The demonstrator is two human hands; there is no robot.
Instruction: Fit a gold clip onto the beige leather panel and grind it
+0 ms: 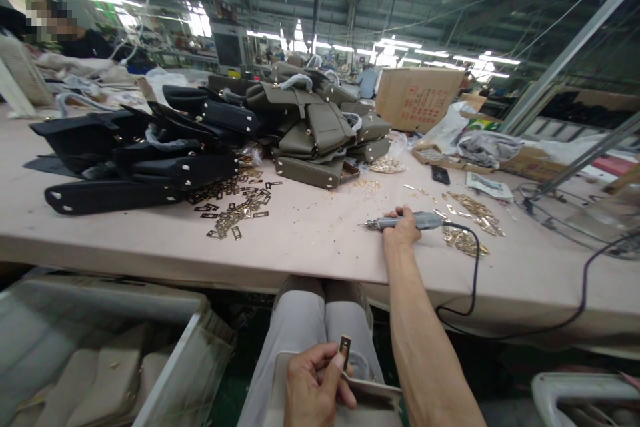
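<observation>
My right hand (401, 230) is closed around a grey electric screwdriver (429, 220) lying over the table, its tip pointing left. A dark cord runs from its back end. Low in the view, my left hand (314, 380) pinches a small slotted metal plate (345, 348) between thumb and fingers. That plate is upright at the edge of a beige bag piece (373, 392) resting on my lap; whether it touches the bag I cannot tell. Similar dark metal plates (243, 210) lie scattered left of centre. Gold-coloured metal pieces (463, 240) are heaped right of the screwdriver.
Black bags (145, 167) and olive bags (315, 133) are piled along the table's back. A cardboard box (417, 97), a phone (441, 175) and a wire stand (555, 213) are to the right. A bin (187, 353) with beige bags stands lower left. A person (85, 43) is far left.
</observation>
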